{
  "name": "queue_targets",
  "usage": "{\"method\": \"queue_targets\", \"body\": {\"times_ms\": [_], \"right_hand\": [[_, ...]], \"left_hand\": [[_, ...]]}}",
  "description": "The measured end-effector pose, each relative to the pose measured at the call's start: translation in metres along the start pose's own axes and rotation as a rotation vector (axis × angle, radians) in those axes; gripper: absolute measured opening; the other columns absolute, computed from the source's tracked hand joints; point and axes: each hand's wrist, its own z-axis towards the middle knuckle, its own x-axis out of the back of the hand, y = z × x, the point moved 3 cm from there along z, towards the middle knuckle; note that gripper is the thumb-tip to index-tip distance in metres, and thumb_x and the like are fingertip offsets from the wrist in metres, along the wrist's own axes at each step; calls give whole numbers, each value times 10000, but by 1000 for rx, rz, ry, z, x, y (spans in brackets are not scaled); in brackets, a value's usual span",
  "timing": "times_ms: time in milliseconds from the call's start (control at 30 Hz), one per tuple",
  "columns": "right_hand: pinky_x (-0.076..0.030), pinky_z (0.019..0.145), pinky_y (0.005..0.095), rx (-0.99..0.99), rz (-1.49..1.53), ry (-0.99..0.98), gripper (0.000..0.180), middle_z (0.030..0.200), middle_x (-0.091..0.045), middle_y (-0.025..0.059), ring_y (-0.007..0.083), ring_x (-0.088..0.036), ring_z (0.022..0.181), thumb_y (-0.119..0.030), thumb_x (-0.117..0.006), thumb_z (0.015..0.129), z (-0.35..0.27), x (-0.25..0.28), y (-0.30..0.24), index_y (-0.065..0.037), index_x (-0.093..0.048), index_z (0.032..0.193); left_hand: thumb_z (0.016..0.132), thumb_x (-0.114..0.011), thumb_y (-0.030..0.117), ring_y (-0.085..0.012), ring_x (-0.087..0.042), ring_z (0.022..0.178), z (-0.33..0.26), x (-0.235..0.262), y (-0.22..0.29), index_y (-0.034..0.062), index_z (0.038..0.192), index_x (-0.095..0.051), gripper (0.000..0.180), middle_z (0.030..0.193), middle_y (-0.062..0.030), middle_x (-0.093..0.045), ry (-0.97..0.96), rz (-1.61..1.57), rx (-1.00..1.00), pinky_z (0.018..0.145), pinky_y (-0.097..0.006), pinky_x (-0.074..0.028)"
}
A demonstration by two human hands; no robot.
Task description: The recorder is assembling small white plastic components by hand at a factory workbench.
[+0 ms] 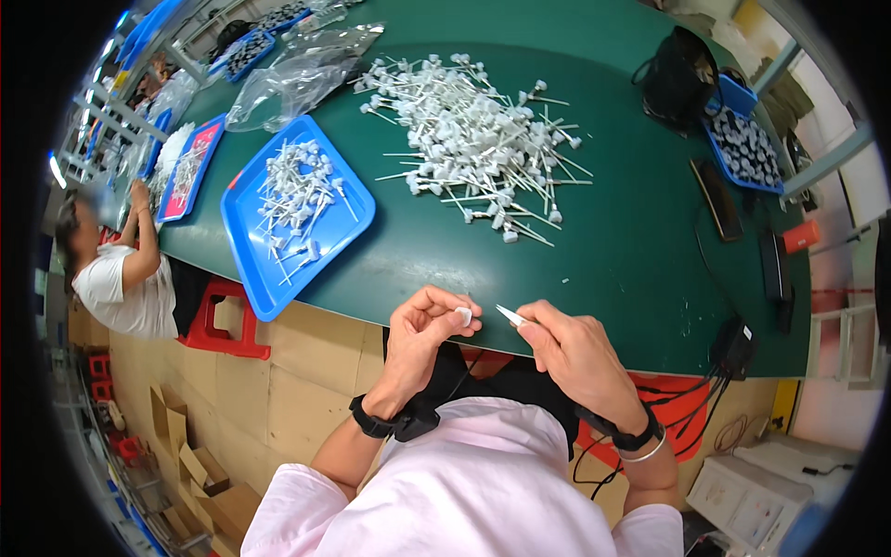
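Observation:
My left hand is closed in a pinch on a small white plastic part, just above the table's near edge. A short distance to its right, my right hand grips a slim white pointed tool, its tip aimed toward the left hand. The tool's back end is hidden by my fingers, and its exact kind cannot be made out. Beyond my hands lies a big loose pile of white parts with thin stems. More of these parts rest in a blue tray to the left.
Clear plastic bags lie at the far left of the green table. At right are a black bag, a tray of dark and white parts, a phone and cables. A co-worker sits at left beside a red stool.

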Motion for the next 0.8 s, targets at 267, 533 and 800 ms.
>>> {"method": "queue_targets", "body": {"times_ms": [267,533,800], "right_hand": [[-455,522,402,-74,-60,22,159,573,-583,120,306,-614,529,-174,-575,994,-12,1,15,-31,-624,1045],[-452,529,411,-68,-7,71,181,589,-591,127,318,-615,538,-187,-575,1000,-19,4,37,-19,-617,1052],[-412,502,302,-42,-39,159,177,578,-573,66,150,-548,497,-158,-572,997,-29,16,44,-3,-644,1044]], "left_hand": [[910,-680,91,-172,-679,774,24,100,88,-8,1013,-673,144,1006,-136,-711,358,341,-485,712,-307,-564],[892,-720,109,-210,-686,912,46,92,113,35,1135,-706,254,1028,-98,-723,415,1097,-507,754,-329,-552],[854,-700,55,-292,-647,731,104,-35,41,42,947,-702,93,825,-117,-654,-84,1357,-675,653,-384,-514]]}}
